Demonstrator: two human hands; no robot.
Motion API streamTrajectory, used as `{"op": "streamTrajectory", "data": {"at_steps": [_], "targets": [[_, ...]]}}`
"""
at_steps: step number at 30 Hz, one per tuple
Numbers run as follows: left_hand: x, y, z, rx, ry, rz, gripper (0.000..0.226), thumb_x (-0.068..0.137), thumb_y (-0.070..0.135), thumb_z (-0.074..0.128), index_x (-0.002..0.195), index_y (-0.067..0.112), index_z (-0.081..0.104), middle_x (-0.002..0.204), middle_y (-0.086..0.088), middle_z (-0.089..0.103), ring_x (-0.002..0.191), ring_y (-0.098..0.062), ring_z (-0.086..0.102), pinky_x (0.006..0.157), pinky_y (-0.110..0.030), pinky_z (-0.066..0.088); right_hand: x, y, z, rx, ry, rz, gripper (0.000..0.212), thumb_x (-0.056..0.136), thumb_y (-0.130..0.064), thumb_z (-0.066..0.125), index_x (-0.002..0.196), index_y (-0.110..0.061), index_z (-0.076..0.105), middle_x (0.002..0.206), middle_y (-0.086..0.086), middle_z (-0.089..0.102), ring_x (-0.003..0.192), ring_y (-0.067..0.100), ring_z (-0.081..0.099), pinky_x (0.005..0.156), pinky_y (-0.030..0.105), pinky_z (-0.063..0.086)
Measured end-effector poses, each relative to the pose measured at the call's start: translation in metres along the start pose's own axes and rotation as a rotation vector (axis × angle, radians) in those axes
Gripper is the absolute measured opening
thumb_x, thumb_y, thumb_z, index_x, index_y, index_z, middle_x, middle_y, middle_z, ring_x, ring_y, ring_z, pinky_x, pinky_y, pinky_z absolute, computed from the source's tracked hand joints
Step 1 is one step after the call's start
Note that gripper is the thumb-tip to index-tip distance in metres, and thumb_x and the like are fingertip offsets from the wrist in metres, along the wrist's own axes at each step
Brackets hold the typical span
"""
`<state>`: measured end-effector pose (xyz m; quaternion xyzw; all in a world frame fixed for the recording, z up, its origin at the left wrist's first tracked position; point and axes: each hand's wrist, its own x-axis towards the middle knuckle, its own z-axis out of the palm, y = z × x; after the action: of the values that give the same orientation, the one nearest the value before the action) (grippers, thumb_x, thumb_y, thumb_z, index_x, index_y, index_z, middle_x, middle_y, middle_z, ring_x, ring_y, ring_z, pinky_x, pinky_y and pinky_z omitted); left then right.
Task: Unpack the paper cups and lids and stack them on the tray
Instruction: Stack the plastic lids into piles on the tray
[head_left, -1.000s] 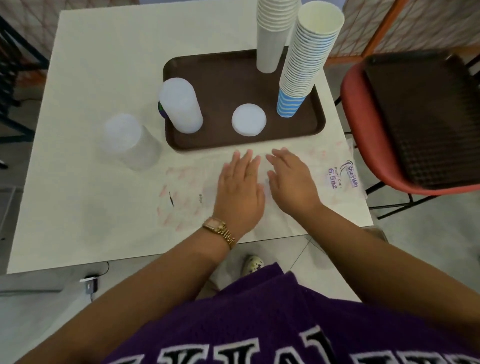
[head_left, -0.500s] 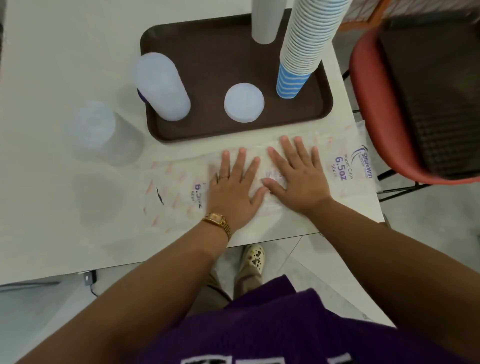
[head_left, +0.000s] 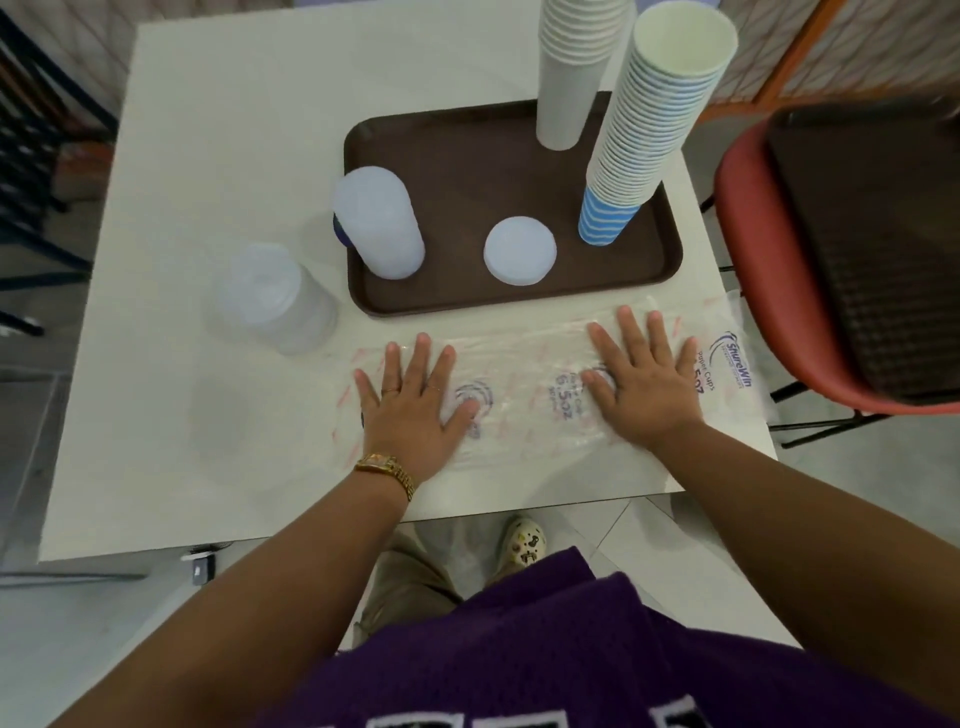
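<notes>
Head view shows our left hand (head_left: 415, 410) and right hand (head_left: 644, 384) both flat, fingers spread wide, pressing the empty bag (head_left: 524, 405) onto the table (head_left: 234, 130). The bag's long axis runs left to right along the near table edge, just in front of the tray (head_left: 467, 156). On the tray stand a white cup stack (head_left: 566, 78), a blue cup stack (head_left: 639, 145), a lid stack (head_left: 379, 223) and a low lid pile (head_left: 519, 251). One wrapped lid sleeve (head_left: 270, 296) sits off the tray, to our left, nearer the left hand; we judge it comes next. Half a second ago our hands lay side by side at the bag's middle; now they sit well apart, smoothing it outward.
</notes>
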<state>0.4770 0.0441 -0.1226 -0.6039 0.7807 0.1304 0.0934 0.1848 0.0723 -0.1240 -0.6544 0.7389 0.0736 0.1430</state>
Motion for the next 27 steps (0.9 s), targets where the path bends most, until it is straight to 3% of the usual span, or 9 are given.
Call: {"op": "streamTrajectory", "data": {"at_steps": [5, 8, 10, 13, 15, 17, 20, 27], "targets": [[-0.02, -0.022, -0.011, -0.049, -0.047, -0.02, 0.068, 0.097, 0.061, 0.015, 0.155, 0.031, -0.006, 0.162, 0.0, -0.018, 0.148, -0.028, -0.018, 0.118, -0.055, -0.005, 0.001, -0.007, -0.015, -0.016, -0.091, 0.021, 0.063, 0.098, -0.061, 0.014, 0.154, -0.041, -0.006, 0.163, -0.002, -0.016, 0.149, 0.029, -0.017, 0.119, 0.055, -0.006], [-0.034, -0.039, -0.018, -0.105, -0.03, -0.007, 0.074, 0.093, 0.066, 0.01, 0.155, 0.027, -0.002, 0.163, 0.0, -0.013, 0.148, -0.024, -0.016, 0.119, -0.045, -0.009, 0.0, -0.022, -0.028, -0.035, -0.046, 0.061, 0.062, 0.1, -0.052, 0.029, 0.156, -0.031, 0.011, 0.165, 0.007, -0.005, 0.15, 0.033, -0.008, 0.12, 0.05, -0.004], [-0.046, -0.051, -0.024, -0.172, 0.038, 0.018, 0.082, 0.086, 0.068, 0.005, 0.155, 0.025, 0.012, 0.164, 0.001, 0.001, 0.15, -0.021, -0.007, 0.117, -0.038, -0.009, -0.003, -0.038, -0.037, 0.032, 0.021, 0.06, 0.06, 0.098, -0.048, 0.042, 0.153, -0.027, 0.027, 0.164, 0.008, 0.009, 0.15, 0.032, 0.003, 0.121, 0.046, 0.002], [-0.058, -0.068, -0.037, -0.336, 0.162, -0.01, 0.072, 0.088, 0.062, 0.025, 0.144, 0.022, 0.043, 0.155, 0.001, 0.033, 0.147, -0.021, 0.019, 0.116, -0.031, 0.005, -0.006, -0.071, -0.053, 0.252, 0.105, 0.02, 0.047, 0.094, -0.039, 0.058, 0.137, -0.02, 0.054, 0.155, 0.009, 0.035, 0.141, 0.031, 0.026, 0.116, 0.04, 0.021], [-0.063, -0.083, -0.045, -0.429, 0.239, -0.062, 0.064, 0.086, 0.061, 0.036, 0.132, 0.021, 0.057, 0.141, 0.002, 0.049, 0.135, -0.02, 0.039, 0.109, -0.028, 0.02, -0.004, -0.1, -0.066, 0.34, 0.125, -0.042, 0.04, 0.092, -0.034, 0.063, 0.129, -0.019, 0.062, 0.149, 0.008, 0.044, 0.136, 0.029, 0.034, 0.111, 0.038, 0.028], [-0.064, -0.099, -0.053, -0.49, 0.307, -0.117, 0.052, 0.086, 0.057, 0.048, 0.121, 0.022, 0.063, 0.127, 0.003, 0.056, 0.12, -0.017, 0.05, 0.1, -0.026, 0.026, 0.002, -0.132, -0.081, 0.398, 0.122, -0.118, 0.038, 0.091, -0.032, 0.065, 0.127, -0.019, 0.063, 0.146, 0.006, 0.047, 0.134, 0.027, 0.037, 0.11, 0.037, 0.03], [-0.059, -0.124, -0.063, -0.573, 0.395, -0.177, 0.038, 0.085, 0.045, 0.067, 0.115, 0.021, 0.064, 0.119, 0.003, 0.056, 0.113, -0.016, 0.052, 0.102, -0.03, 0.033, 0.01, -0.178, -0.108, 0.411, 0.1, -0.221, 0.041, 0.09, -0.036, 0.067, 0.128, -0.023, 0.062, 0.146, 0.001, 0.047, 0.133, 0.021, 0.04, 0.109, 0.036, 0.033], [-0.031, -0.185, -0.081, -0.682, 0.38, -0.202, 0.055, 0.078, 0.045, 0.075, 0.124, 0.02, 0.058, 0.125, 0.004, 0.052, 0.12, -0.016, 0.049, 0.108, -0.041, 0.038, 0.038, -0.274, -0.145, 0.333, -0.001, -0.376, 0.067, 0.081, -0.045, 0.074, 0.141, -0.028, 0.047, 0.153, -0.003, 0.034, 0.138, 0.019, 0.032, 0.111, 0.039, 0.034]]}}
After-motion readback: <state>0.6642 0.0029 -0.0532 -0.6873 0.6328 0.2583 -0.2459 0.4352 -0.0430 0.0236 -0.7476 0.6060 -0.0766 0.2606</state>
